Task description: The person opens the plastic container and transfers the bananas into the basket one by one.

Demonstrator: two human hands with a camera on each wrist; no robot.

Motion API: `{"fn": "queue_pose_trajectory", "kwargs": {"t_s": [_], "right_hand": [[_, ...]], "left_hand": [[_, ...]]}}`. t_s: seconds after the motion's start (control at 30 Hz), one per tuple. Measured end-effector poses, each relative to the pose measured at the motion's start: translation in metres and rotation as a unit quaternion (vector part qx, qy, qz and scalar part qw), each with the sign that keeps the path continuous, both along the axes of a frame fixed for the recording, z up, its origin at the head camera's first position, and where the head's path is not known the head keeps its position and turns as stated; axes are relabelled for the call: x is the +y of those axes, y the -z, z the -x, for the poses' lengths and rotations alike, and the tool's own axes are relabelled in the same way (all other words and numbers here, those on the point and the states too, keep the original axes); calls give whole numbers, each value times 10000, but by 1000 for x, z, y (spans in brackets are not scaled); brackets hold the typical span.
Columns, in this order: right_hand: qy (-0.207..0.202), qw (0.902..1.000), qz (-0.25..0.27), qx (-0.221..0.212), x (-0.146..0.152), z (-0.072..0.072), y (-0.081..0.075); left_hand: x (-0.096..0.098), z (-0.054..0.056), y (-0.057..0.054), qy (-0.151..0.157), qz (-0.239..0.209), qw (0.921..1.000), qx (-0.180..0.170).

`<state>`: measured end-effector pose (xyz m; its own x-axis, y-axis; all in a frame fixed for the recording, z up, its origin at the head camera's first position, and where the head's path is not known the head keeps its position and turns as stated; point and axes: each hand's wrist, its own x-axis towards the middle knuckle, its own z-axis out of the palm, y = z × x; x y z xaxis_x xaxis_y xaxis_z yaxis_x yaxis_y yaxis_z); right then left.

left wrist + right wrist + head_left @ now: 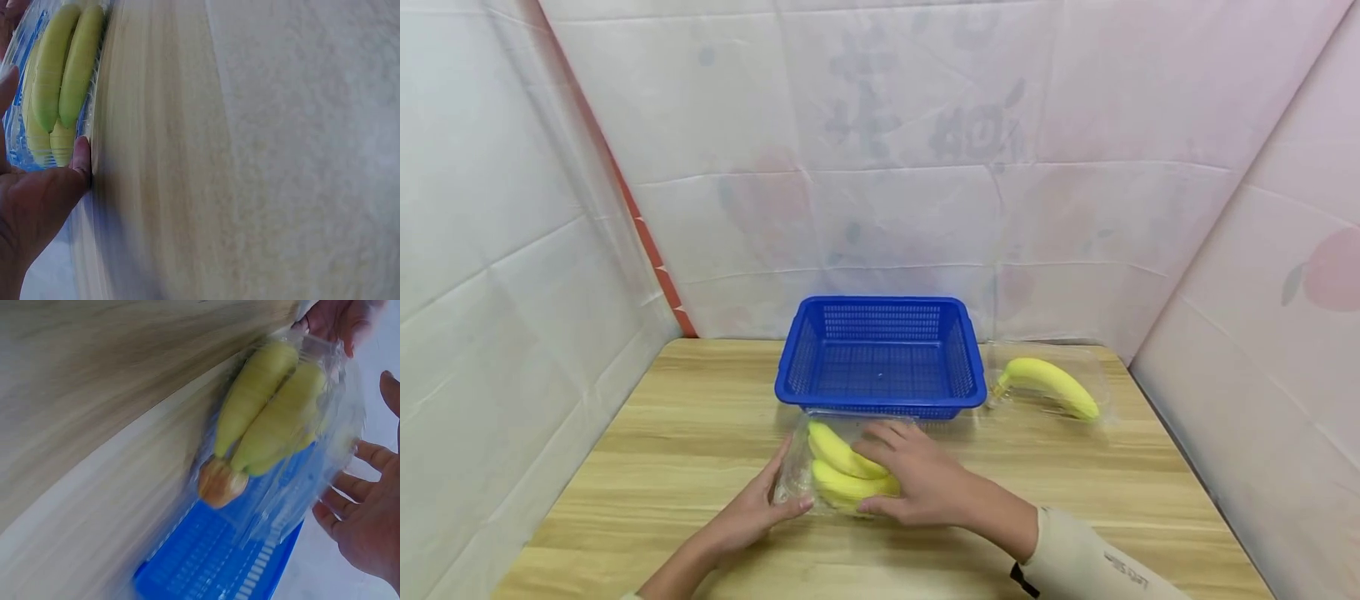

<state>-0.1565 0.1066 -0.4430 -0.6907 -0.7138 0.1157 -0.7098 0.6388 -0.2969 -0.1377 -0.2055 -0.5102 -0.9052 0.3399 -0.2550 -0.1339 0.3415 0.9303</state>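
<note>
A clear plastic clamshell box (792,479) with several yellow bananas (850,487) inside is in front of the blue basket, in the head view. My left hand (752,508) grips the box at its left end, thumb along the near edge. My right hand (921,475) is over the right part of the box and covers some of the bananas. Seen from the right wrist, its fingers (347,506) are spread and slightly bent, fingertips right at the clear plastic. The bananas' joined brown stem (222,481) shows at one end of the bunch.
Behind the box stands a blue plastic basket (880,404) with mesh walls and nothing inside. To its right, a single banana (1052,383) lies in another clear plastic box (1086,367). White printed sheets (895,217) enclose the wooden table (700,417) at the back and sides.
</note>
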Motion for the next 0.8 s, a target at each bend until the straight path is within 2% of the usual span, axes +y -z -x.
{"fn": "queue_pose_trajectory", "kwargs": {"t_s": [0.17,0.3,0.5,0.67,0.8], "right_hand": [[-224,9984,-497,121,-15,4,4],[-229,9972,-709,115,-23,5,8],[-63,9968,-783,125,-28,6,13],[-40,9972,-741,123,-29,7,15],[-63,9978,-655,89,-30,8,15]], "left_hand": [[-1,2,2,161,-302,9994,-71],[-3,2,5,337,-483,9982,-122],[-6,1,7,573,-702,9957,-187],[-6,3,7,593,-493,9969,-138],[-7,3,8,575,-542,9968,-138]]}}
